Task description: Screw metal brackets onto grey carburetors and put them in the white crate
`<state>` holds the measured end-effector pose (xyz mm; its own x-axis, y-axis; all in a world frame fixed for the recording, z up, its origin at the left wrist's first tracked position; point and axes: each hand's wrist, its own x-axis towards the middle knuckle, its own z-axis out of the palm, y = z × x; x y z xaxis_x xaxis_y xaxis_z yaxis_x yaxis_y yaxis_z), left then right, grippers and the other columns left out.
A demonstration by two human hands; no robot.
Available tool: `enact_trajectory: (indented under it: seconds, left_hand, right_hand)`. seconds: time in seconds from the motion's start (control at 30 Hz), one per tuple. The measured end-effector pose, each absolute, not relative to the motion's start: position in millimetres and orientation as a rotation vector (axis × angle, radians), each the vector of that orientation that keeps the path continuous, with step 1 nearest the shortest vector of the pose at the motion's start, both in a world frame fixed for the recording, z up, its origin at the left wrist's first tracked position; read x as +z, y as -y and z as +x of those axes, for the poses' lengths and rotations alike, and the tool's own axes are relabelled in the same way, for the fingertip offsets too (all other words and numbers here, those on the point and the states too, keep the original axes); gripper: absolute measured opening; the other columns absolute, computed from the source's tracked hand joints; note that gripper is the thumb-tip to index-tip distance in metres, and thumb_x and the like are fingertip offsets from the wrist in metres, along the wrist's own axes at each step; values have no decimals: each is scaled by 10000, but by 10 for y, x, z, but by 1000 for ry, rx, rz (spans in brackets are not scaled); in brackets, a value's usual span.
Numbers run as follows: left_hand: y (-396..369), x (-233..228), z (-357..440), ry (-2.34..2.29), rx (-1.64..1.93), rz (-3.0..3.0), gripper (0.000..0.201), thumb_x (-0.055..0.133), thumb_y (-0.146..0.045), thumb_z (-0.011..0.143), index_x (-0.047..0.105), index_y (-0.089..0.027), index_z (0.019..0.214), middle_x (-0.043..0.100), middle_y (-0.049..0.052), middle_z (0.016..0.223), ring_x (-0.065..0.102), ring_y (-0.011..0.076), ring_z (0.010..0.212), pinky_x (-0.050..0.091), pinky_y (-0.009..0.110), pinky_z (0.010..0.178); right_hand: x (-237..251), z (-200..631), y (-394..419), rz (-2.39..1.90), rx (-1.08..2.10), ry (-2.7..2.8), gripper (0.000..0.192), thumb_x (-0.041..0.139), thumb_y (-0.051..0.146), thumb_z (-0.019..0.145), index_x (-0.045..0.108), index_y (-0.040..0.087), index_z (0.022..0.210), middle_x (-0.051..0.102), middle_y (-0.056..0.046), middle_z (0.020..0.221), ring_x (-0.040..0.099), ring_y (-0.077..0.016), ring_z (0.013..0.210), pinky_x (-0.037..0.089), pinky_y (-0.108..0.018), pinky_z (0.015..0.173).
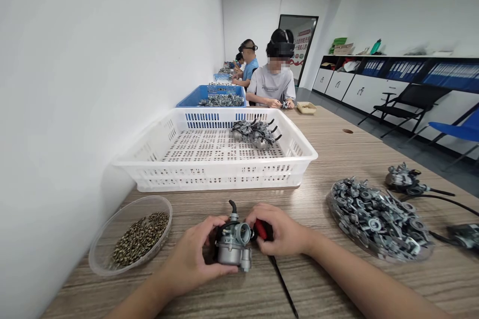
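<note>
A small silver carburetor (229,253) with a short black hose on top stands upright over the wooden table, just in front of me. My left hand (200,254) is closed around its left side, thumb low in front and fingers behind. In my right hand (279,229), close to the carburetor's right side, is a screwdriver (283,284) with a red and black handle. Its dark shaft points down toward the table's near edge. The fingertips of my right hand are near the carburetor; whether they touch it I cannot tell.
At left is a clear tub of small brass-coloured screws (142,239). A plastic dish of metal levers (374,219) and more carburetors (404,178) lie right. The white crate (220,174) holds several carburetors; behind are a blue crate (194,97) and a seated person (273,82).
</note>
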<state>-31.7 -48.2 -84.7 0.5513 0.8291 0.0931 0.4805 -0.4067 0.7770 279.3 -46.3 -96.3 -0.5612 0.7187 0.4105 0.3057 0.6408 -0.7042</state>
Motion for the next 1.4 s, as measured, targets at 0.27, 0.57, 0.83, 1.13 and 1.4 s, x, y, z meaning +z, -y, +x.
enact_trajectory:
  seconds: [0.27,0.57,0.83,1.13,1.4]
  left_hand:
    - [482,-916,-340,-1006,720,2020,561,874,-594,901,678,-248,1296,832,55,1077,773,263,923,597,350,802]
    - [519,-926,-309,-1063,746,2044,580,855,-604,912,571,-265,1287,820,33,1046,725,232,834,527,320,734]
    - [561,-898,-313,-1098,793,2161,507,855,-569,924,605,-266,1245,764,39,1084,684,246,873,516,339,752]
    - [633,-723,-321,-1076,1198,2549,141,736,-327,977,637,-253,1045,653,30,815,530,263,806,475,375,707]
    - [727,-542,-242,-1223,1179,2733,210,631,-214,1076,625,-255,870,562,-20,626,545,220,687,409,347,630]
  right_hand:
    - [-961,2780,455,-782,721,2171,252,779,166,862,724,247,1094,764,-7,977,676,-207,884,530,-345,841]
    - [-921,2770,471,-785,711,2200,183,794,245,914,688,251,1063,727,-5,935,644,-214,872,505,-349,824]
    - [-851,2805,504,-765,759,2234,394,821,404,859,640,252,1174,724,-30,1061,650,-247,955,518,-395,889]
    - [-837,2809,509,-777,754,2262,378,755,413,915,639,251,1236,736,-59,1106,665,-274,1002,552,-424,917]
    - [-838,2817,503,-769,735,2281,358,736,417,924,633,253,1224,714,-57,1081,653,-275,985,548,-430,909]
